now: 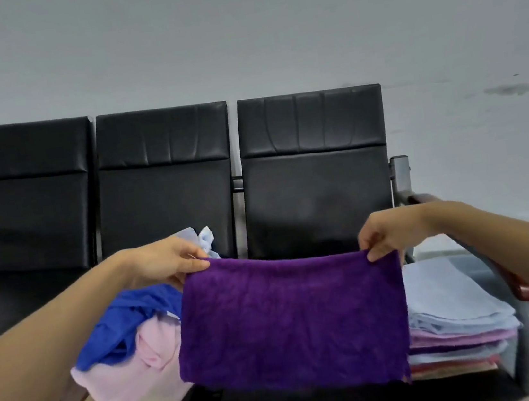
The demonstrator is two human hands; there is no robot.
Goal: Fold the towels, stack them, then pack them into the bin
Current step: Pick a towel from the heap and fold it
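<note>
- Left hand point(166, 260) pinches the upper left corner of the purple towel point(292, 321) between thumb and fingers.
- Beneath it, a loose heap point(129, 332) of blue and pink towels lies unfolded, work left to do.
- Purple towel hangs spread in the air, apparently mid-fold.
- Right hand point(388, 234) pinches the upper right corner.
- Folded stack point(454, 320) sits far right; whether it is already in a bin, I cannot tell.

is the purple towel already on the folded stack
No, the left hand and right hand hold the purple towel up by its top corners.
</note>
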